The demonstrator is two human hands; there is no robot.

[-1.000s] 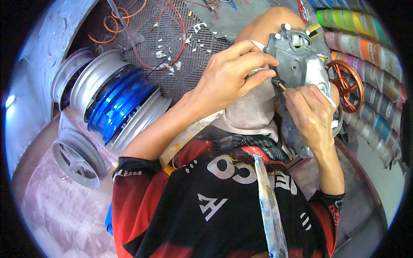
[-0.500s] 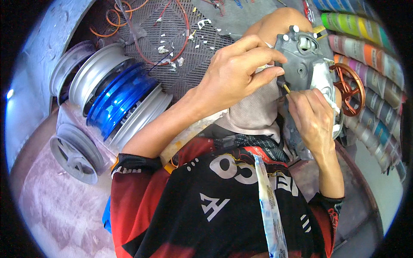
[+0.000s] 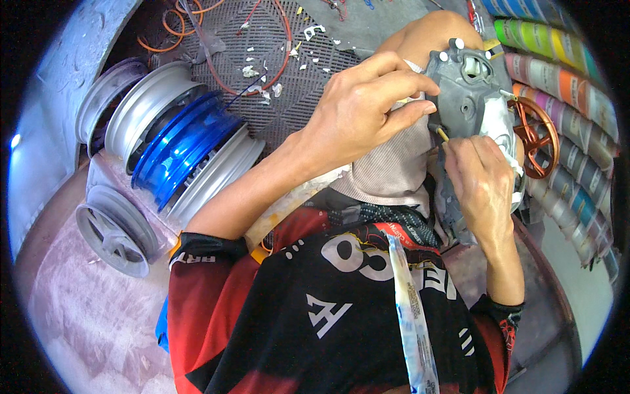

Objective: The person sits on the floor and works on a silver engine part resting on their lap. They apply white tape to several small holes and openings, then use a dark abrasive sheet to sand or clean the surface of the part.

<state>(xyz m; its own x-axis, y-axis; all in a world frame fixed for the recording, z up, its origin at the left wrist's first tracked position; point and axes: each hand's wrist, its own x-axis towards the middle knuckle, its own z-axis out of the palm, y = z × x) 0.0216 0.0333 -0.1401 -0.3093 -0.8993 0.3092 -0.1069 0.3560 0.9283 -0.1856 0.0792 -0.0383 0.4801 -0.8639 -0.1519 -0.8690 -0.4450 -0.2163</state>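
A grey metal engine casing [image 3: 467,105] with several white plugs and a white-covered patch [image 3: 497,121] rests over my lap. My left hand [image 3: 367,108] reaches in from the left, thumb and index fingertip closed at the casing's near-left edge. In my right hand [image 3: 480,174] is a thin yellow stick [image 3: 442,134], pinched beside the lower left part of the casing. Only the stick's end shows; the rest lies hidden under my fingers. A pale ribbed cloth [image 3: 394,157] covers my leg under the left hand.
Silver wheel rims [image 3: 147,105] and a blue rim [image 3: 180,148] stand at left, a grey wheel [image 3: 113,240] nearer. A copper-coloured wheel [image 3: 538,138] sits right of the casing, by rows of coloured rolls [image 3: 558,72]. White scraps [image 3: 249,71] and a red hose [image 3: 287,46] lie on the mat.
The casing and my right hand have shifted slightly to the right, stick included. My left hand has stayed almost in place.
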